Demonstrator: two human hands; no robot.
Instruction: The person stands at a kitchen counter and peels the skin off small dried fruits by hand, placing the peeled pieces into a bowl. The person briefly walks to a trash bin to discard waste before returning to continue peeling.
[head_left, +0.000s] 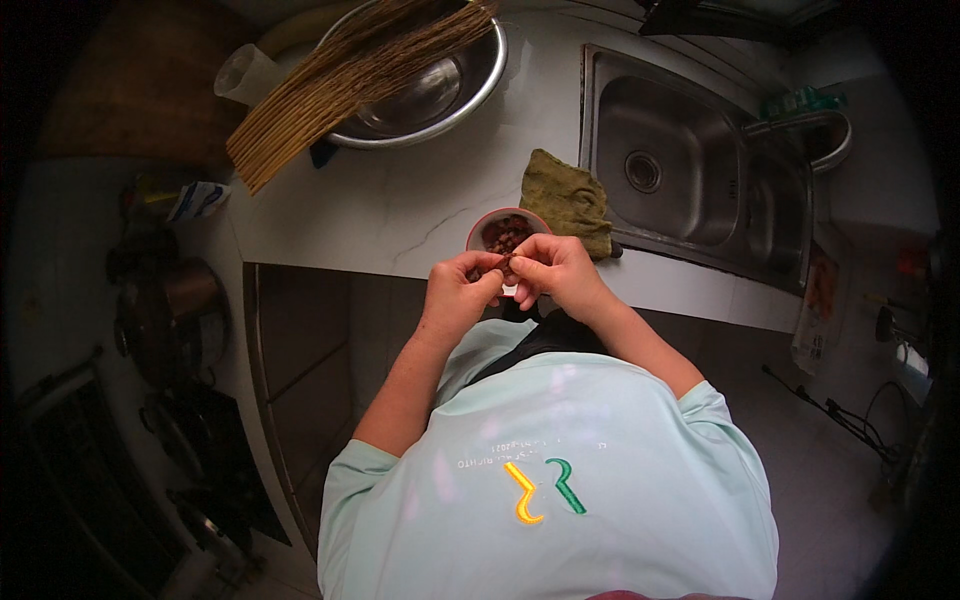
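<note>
A white bowl (474, 238) with a red rim sits at the counter's front edge and holds many small reddish-brown pieces (505, 233), too small to name surely. Over its near side, my left hand (463, 289) and my right hand (561, 271) meet fingertip to fingertip. Pinched between them is a small dark red piece (507, 259), mostly covered by the fingers. More brown bits show by my left fingers, but whether they lie in that hand or in the bowl is unclear. A crumpled olive-green cloth (564, 196) lies just beyond the bowl, by the sink.
To the right, a stainless steel double sink (675, 142) with a curved faucet (836, 146) is set into the white counter (360, 232). A straw broom head (352, 90) rests across a metal basin (450, 124), near a translucent plastic cup (246, 75). Left stands a lidded pot (180, 322); dark cables (832, 409) hang right.
</note>
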